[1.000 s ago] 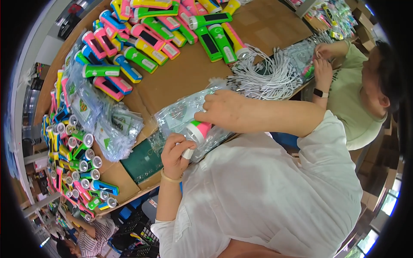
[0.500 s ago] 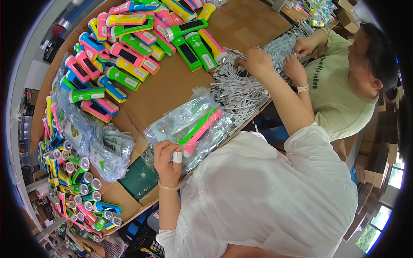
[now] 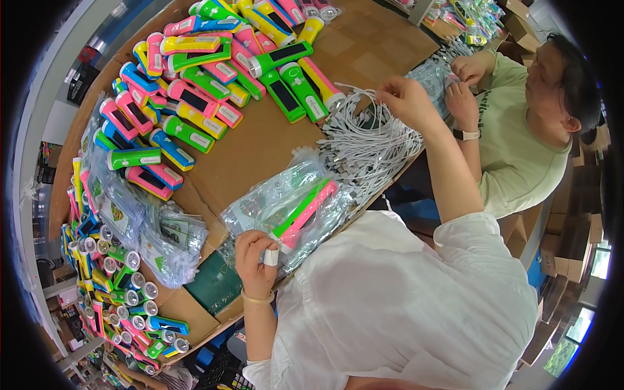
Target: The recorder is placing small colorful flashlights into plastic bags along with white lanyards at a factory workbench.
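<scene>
My left hand (image 3: 256, 261), a strip of white tape round one finger, pinches the near edge of a clear plastic bag (image 3: 260, 207). A pink and green flashlight (image 3: 304, 217) lies slanting on the bags beside those fingers; whether it is inside one I cannot tell. My right hand (image 3: 408, 103) is raised over a heap of white cables (image 3: 374, 140), thumb and fingers closed on a white cable (image 3: 361, 91) that trails off to the left.
Many coloured flashlights (image 3: 195, 94) pile up on the cardboard-covered table (image 3: 240, 146). Printed plastic bags (image 3: 170, 250) lie at the left, above more flashlights (image 3: 123, 286). To the right a co-worker (image 3: 520, 123) handles something small over other clear bags.
My right hand has lifted up from the cable heap and moved slightly right, with a cable in its fingers. My left hand stays at the bag. The co-worker's hands have shifted.
</scene>
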A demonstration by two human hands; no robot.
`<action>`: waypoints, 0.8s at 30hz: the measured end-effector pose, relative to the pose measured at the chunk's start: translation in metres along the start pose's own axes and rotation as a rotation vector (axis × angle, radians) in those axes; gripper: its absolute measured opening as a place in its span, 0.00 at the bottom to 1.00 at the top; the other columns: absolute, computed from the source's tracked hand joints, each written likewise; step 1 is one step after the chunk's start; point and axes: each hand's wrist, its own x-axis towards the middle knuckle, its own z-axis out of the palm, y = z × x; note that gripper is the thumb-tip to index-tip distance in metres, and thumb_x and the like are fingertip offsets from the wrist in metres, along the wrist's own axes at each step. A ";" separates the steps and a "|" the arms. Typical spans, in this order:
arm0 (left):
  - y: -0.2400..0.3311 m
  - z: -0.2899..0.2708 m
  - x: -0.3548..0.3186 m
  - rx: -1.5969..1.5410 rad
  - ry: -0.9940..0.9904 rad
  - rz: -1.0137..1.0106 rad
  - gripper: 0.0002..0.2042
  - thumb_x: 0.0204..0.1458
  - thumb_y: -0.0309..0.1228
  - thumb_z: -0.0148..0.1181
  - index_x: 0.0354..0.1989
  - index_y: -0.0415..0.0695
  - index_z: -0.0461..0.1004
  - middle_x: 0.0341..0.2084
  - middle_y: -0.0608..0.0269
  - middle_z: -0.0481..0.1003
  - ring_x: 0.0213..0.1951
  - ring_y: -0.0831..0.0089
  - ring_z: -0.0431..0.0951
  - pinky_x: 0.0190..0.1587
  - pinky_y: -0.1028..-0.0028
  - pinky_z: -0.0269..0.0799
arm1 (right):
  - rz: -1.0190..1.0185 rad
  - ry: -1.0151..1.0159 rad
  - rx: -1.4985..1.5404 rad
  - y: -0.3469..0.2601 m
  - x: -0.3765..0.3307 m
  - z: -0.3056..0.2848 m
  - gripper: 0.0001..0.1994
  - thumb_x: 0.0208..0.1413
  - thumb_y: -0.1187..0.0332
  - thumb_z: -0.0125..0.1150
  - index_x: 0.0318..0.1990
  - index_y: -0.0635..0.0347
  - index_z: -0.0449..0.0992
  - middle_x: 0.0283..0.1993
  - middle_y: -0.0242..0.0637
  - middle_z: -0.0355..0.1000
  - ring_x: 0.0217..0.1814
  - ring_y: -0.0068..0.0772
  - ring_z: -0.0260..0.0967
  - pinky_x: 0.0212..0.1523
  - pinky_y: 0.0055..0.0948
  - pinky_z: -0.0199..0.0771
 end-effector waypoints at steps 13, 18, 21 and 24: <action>0.000 -0.001 -0.005 0.021 -0.049 -0.012 0.09 0.45 0.21 0.67 0.34 0.40 0.76 0.44 0.53 0.77 0.46 0.51 0.76 0.50 0.60 0.72 | -0.336 -0.053 1.342 -0.084 -0.023 -0.036 0.07 0.61 0.69 0.65 0.33 0.58 0.75 0.26 0.20 0.70 0.26 0.07 0.63 0.24 0.15 0.60; 0.005 -0.004 -0.007 0.042 -0.041 -0.011 0.09 0.46 0.21 0.67 0.35 0.40 0.76 0.45 0.53 0.77 0.46 0.51 0.76 0.50 0.59 0.72 | -0.287 -0.160 0.903 -0.097 -0.016 -0.014 0.08 0.62 0.68 0.64 0.33 0.57 0.74 0.24 0.18 0.67 0.23 0.05 0.57 0.22 0.15 0.53; 0.004 -0.002 -0.005 0.052 -0.017 0.013 0.08 0.47 0.22 0.68 0.35 0.40 0.76 0.46 0.52 0.77 0.47 0.50 0.76 0.51 0.58 0.72 | -0.282 -0.349 1.230 -0.111 -0.019 -0.017 0.08 0.64 0.67 0.62 0.33 0.57 0.72 0.22 0.19 0.64 0.21 0.07 0.52 0.21 0.16 0.49; 0.002 -0.002 -0.011 0.042 -0.005 -0.002 0.09 0.47 0.23 0.68 0.35 0.40 0.75 0.48 0.50 0.77 0.48 0.49 0.75 0.52 0.58 0.72 | -0.310 -0.510 1.455 -0.123 -0.030 0.001 0.08 0.64 0.66 0.61 0.34 0.58 0.71 0.22 0.23 0.63 0.20 0.12 0.52 0.20 0.18 0.49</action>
